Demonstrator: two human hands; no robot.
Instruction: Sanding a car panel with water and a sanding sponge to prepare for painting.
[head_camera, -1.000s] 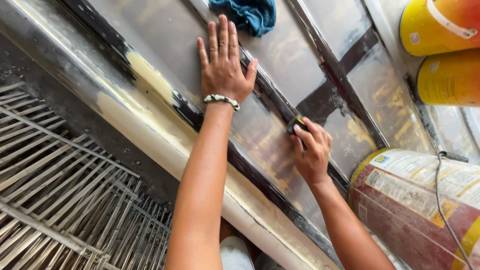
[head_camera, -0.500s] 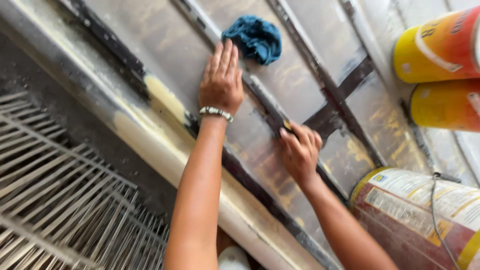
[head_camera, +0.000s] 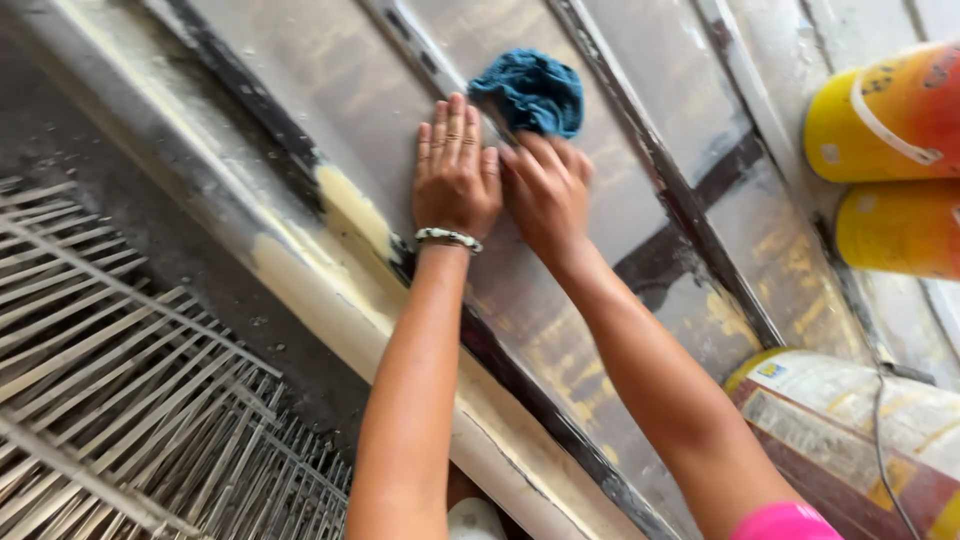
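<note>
A rack of thin pale metal bars (head_camera: 130, 400) fills the lower left corner, lying on dark, gritty ground beside a large, worn panelled door of whitish, scuffed material with dark recessed strips (head_camera: 300, 60) that stretches across the scene. Patches of cream-yellow filler (head_camera: 350, 205) mark the door's near edge and frame, just left of the hands. The person's left hand (head_camera: 455, 170), a beaded white bracelet (head_camera: 448, 237) at the wrist, lies flat on the door surface with fingers together and extended, gripping nothing. Touching it on the right, the right hand (head_camera: 548, 190) presses palm-down on the same panel, fingers spread slightly and blurred; whether anything sits beneath that palm cannot be told. The two hands rest side by side, thumbs meeting. Just beyond the right hand's fingertips a crumpled blue cloth (head_camera: 530, 92) lies on the door, touching or nearly touching them. Farther right, two yellow-and-orange plastic buckets (head_camera: 885, 150) lie on their sides at the door's edge, and a large red-and-cream labelled drum (head_camera: 850, 420) with a thin cable (head_camera: 885, 440) draped over it sits at lower right
</note>
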